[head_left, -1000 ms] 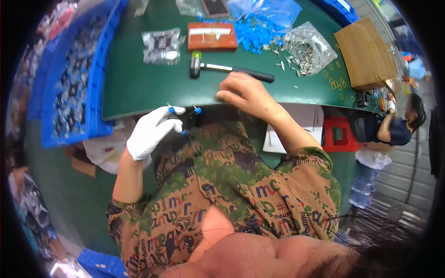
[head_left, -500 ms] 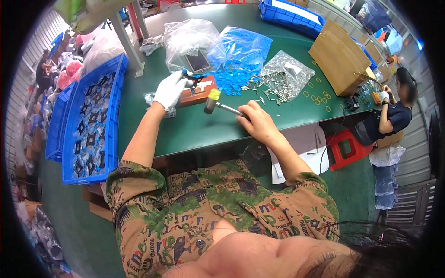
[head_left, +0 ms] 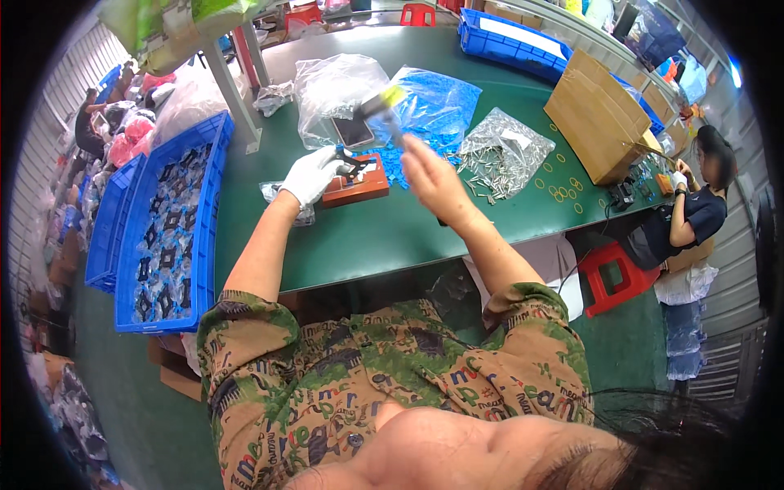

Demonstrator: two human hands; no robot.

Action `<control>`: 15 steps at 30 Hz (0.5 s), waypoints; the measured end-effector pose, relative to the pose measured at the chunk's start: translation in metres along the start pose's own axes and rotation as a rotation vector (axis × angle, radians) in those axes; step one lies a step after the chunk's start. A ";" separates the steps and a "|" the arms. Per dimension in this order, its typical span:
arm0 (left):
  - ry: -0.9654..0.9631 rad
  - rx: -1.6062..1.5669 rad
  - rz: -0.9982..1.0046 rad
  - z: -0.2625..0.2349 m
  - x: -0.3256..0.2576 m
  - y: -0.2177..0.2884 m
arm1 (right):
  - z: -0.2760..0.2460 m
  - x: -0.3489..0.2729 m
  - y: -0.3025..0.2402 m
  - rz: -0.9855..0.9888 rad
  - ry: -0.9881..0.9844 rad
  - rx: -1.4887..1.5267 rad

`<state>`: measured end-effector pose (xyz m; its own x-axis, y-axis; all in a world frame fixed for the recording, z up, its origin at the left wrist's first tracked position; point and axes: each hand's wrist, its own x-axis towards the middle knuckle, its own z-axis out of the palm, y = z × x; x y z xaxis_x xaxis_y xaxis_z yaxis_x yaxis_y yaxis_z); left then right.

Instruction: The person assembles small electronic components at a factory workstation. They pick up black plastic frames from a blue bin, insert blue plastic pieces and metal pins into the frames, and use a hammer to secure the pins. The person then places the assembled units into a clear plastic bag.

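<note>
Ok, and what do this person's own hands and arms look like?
The left hand wears a white glove; the right hand is bare. Both forearms are uncovered below short sleeves ending near the elbows, in green, brown and black camouflage with printed lettering.

Left hand (head_left: 310,178), white-gloved, over table (head_left: 367,237), inward from near edge; fingers bent together in pinch. Left forearm (head_left: 263,251) crossing by near-left corner, angled forward. Right hand (head_left: 435,186), bare, raised, fingers curled in grip. Right forearm (head_left: 496,251) crossing near edge, slanting leftward.
</note>
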<state>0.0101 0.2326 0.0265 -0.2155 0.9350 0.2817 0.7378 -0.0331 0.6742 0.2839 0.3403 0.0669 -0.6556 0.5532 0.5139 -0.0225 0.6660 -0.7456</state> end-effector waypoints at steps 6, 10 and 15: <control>-0.052 0.055 -0.082 -0.005 0.004 0.015 | -0.004 0.001 -0.002 0.013 -0.261 -0.319; -0.047 -0.015 -0.010 0.002 0.009 0.006 | -0.013 -0.002 -0.003 -0.085 -0.013 -0.270; -0.033 -0.036 -0.130 -0.001 0.008 0.015 | -0.013 -0.010 -0.017 -0.064 0.003 -0.198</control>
<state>0.0187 0.2390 0.0396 -0.2861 0.9433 0.1685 0.6817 0.0768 0.7276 0.3006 0.3302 0.0800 -0.6557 0.5077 0.5589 0.0849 0.7851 -0.6136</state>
